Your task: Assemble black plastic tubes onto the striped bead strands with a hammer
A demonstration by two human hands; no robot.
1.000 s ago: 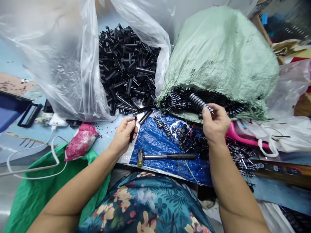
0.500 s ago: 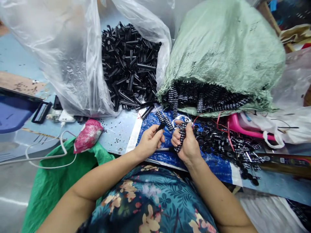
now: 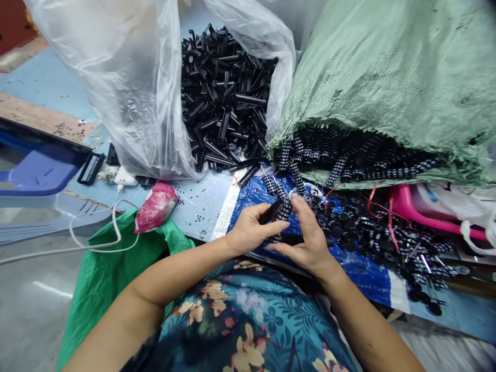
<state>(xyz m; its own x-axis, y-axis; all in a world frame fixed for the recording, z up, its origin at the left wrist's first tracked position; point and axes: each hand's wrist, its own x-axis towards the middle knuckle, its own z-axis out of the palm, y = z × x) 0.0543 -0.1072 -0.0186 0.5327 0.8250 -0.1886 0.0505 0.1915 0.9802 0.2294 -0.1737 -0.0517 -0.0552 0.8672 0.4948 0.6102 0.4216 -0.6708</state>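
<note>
My left hand [image 3: 251, 228] is closed on a short black plastic piece [image 3: 271, 211] that points up and to the right. Against its fingertips is a black-and-white checked piece [image 3: 284, 209]; whether the hand also grips it I cannot tell. My right hand [image 3: 312, 240] is open beside it, thumb and fingers spread, facing the left. Below both hands lies a blue tarp sheet [image 3: 349, 268]. Checked pieces with thin metal pins [image 3: 268, 182] lie on the sheet just beyond my left hand. A dark rod between the hands is partly hidden.
A clear plastic bag [image 3: 155, 103] full of black plastic pieces [image 3: 228, 103] stands behind. A green woven sack [image 3: 387, 77] spills checked pieces at right. Black discs [image 3: 349, 222] and a pink basket [image 3: 411, 212] lie right. Left are a pink wrapped bundle [image 3: 157, 206] and white cable [image 3: 116, 222].
My right hand has opened and let go of the checked piece, which now shows beside my left hand. The hands have come closer together. The view has shifted slightly left.
</note>
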